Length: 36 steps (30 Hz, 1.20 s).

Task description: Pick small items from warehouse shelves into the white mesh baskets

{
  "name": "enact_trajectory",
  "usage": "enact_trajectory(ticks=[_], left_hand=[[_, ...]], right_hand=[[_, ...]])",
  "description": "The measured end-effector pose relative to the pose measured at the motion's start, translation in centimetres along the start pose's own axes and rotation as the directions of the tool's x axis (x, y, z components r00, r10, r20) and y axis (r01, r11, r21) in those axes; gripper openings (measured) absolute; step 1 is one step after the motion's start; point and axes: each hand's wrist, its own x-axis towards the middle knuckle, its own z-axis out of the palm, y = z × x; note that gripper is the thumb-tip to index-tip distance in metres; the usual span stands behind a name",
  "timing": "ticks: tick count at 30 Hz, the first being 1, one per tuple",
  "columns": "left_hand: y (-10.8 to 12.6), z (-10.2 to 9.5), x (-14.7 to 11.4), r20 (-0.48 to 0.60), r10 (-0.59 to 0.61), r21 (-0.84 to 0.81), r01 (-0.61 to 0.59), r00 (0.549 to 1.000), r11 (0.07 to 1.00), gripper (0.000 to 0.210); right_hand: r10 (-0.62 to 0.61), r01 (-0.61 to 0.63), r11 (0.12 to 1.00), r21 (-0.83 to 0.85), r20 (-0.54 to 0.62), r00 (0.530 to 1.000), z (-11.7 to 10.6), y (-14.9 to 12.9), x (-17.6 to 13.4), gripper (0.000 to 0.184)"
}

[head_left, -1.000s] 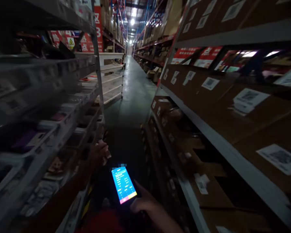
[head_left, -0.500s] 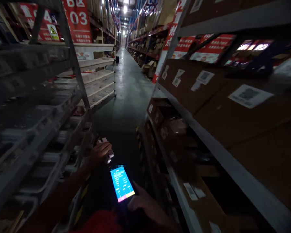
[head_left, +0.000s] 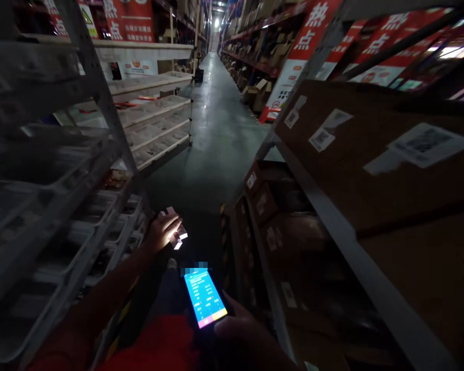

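Here, out in front, was the left hand [head_left: 162, 232], fingers curled closed over a small clutch of pale, hard-edged, box-like pieces [head_left: 178, 236], flat faces and square corners jutting past the fingertips, lower ends flaring bright white; how many pieces, you could not tell. And closer to the body, the right hand [head_left: 245, 327] had hold of a dark, slab-shaped handheld device with a glowing blue screen [head_left: 204, 296], thumb near its lower right corner, the rest of the fingers lost in shadow. Smooth and glassy, that screen, lines of light text down it and a pink-and-yellow strip along the bottom; it sat just below the pale pieces, the two apart, its top leaning left

Over on the left rose a grey metal rack post [head_left: 112, 118], and rows of translucent white plastic bins [head_left: 77, 252] with rounded rims, the left hand near them. To the right, matt brown cardboard boxes [head_left: 394, 190] stood along a straight grey shelf beam [head_left: 338, 221], flat-sided, with white printed labels [head_left: 427, 144] stuck on. Ahead ran a smooth, faintly shiny grey-green floor [head_left: 212, 170], and low down bulged soft red cloth [head_left: 154, 342]
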Motion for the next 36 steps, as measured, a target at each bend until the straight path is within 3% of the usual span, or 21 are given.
enact_trajectory(ticks=[4, 7, 10, 16, 20, 23, 33, 36], left_hand=[[-3.4, 4.2, 2.1, 0.006, -0.003, 0.07, 0.002, 1.0, 0.998, 0.016], [-6.8, 7.4, 4.0, 0.015, 0.03, 0.081, -0.031, 0.999, 0.996, 0.016], [-10.6, 10.4, 6.4, 0.031, 0.056, 0.094, -0.058, 0.998, 0.994, 0.02], [-17.7, 15.5, 11.5, -0.05, 0.126, 0.044, -0.123, 0.991, 0.991, 0.013], [-21.4, 17.1, 13.8, -0.051, 0.14, 0.065, -0.136, 0.989, 0.989, 0.011], [-23.6, 17.6, 14.7, -0.052, 0.123, 0.044, -0.121, 0.991, 0.992, 0.013], [-29.1, 18.6, 14.3, -0.022, -0.022, -0.032, 0.021, 1.0, 0.999, 0.03], [-30.8, 19.2, 14.8, -0.028, -0.044, -0.031, 0.043, 0.999, 0.999, 0.022]], right_hand=[[-0.042, 0.04, 0.998, -0.042, -0.052, 0.998, -1.7, -4.1, 2.7, 0.062], [-0.055, 0.049, 0.997, -0.057, -0.098, 0.994, -2.4, -7.9, 5.1, 0.057], [-0.053, 0.043, 0.996, -0.078, -0.129, 0.99, -2.5, -12.1, 8.0, 0.056], [-0.102, 0.095, 0.994, -0.049, -0.186, 0.977, -2.0, -18.8, 13.5, 0.058], [-0.076, 0.077, 0.997, -0.005, -0.24, 0.968, -1.0, -21.7, 15.9, 0.051], [-0.065, 0.065, 0.998, -0.008, -0.228, 0.971, -0.5, -23.7, 17.5, 0.056], [0.014, -0.024, 0.996, -0.087, -0.109, 0.994, -0.5, -30.9, 23.9, 0.054], [0.032, -0.045, 0.99, -0.137, -0.092, 0.995, -0.9, -33.1, 26.0, 0.056]])
